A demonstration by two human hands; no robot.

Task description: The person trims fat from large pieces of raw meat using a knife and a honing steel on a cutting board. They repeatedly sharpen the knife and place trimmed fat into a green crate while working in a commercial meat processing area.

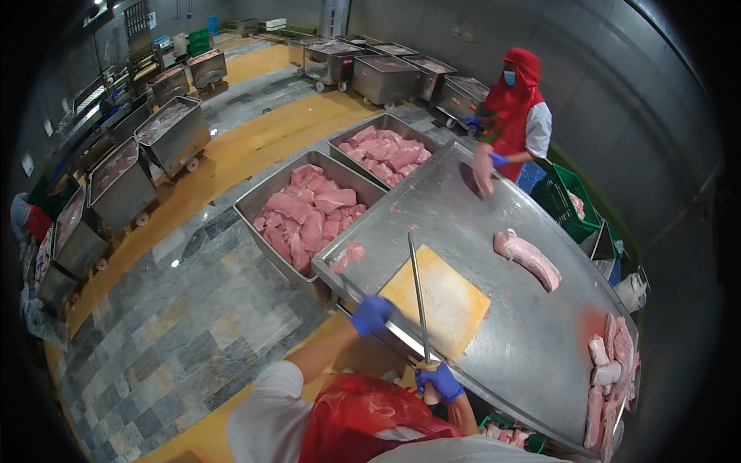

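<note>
My right hand [438,381], in a blue glove, is closed round the pale handle of a sharpening steel [418,297]. Its long grey rod points away from me over a yellowed cutting board [436,301] on the metal table. My left hand [373,315], also blue-gloved, is at the table's near left edge and smeared by motion. Whether its fingers hold anything is not clear. A long piece of pale meat [528,258] lies on the table beyond the board, to the right. A small meat scrap [347,256] rests near the left edge.
Two metal tubs, a nearer one [255,202] and a farther one [340,143], hold meat cuts beside the table [494,339]. More meat strips [610,374] lie at its right end. Across it, a co-worker [515,116] holds a meat piece [483,170] near a green crate [567,204].
</note>
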